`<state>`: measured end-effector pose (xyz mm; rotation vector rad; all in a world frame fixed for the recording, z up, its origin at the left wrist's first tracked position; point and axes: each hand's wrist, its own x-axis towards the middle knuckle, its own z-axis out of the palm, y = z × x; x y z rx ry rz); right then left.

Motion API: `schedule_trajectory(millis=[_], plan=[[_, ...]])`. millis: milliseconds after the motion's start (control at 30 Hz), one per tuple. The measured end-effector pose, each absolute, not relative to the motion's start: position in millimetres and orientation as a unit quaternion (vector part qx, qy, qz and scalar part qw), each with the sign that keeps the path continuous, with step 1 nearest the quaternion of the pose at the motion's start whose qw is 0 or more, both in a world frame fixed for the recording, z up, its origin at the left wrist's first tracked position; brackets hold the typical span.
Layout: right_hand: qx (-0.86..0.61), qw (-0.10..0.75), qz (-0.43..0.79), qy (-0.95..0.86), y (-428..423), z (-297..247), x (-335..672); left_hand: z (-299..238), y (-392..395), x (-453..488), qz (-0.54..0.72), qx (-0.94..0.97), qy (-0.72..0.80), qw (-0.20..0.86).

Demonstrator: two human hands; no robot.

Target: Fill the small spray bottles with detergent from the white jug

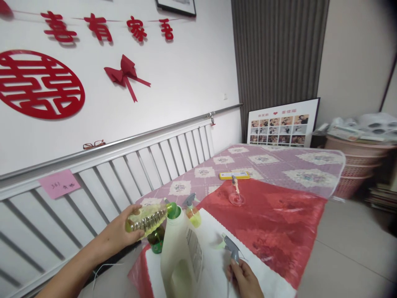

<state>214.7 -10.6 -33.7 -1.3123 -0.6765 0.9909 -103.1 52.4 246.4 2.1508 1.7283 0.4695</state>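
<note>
My left hand (pixel 132 229) is closed around a clear ribbed bottle (pixel 150 219) of yellowish liquid. The bottle is tipped on its side, its neck at the green-rimmed mouth of a large pale detergent jug (pixel 176 256). Whether liquid is flowing I cannot tell. My right hand (pixel 243 277) grips a grey spray trigger head (pixel 231 246) by its lower end, off any bottle, above the white cloth. Behind the jug stand a spray bottle (pixel 194 215) with yellow liquid and a dark green bottle (pixel 156 240), partly hidden.
A red cloth (pixel 276 215) covers part of the patterned table (pixel 263 159). On it rests a small clear dish with a brush-like item (pixel 236 196); behind is a yellow-and-white box (pixel 234 176). A white radiator (pixel 164 157) runs along the left. Pink baskets (pixel 353 169) are stacked at right.
</note>
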Motion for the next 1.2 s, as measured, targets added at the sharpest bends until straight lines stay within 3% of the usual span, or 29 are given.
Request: schedule_trajectory(millis=[533,867,1200], plan=[[-0.576,0.628,0.432,-0.294,-8.4,-37.4,215.1,259.4,44.6,-94.1,0.175,0.751,0.619,0.150],[-0.579,0.613,0.460,-0.278,4.3,-67.1,223.5,267.0,41.5,-90.6,0.179,0.742,0.626,0.161],[-0.583,0.597,0.450,-0.319,-2.1,-51.4,223.5,267.8,41.4,-91.3,0.178,0.743,0.624,0.164]])
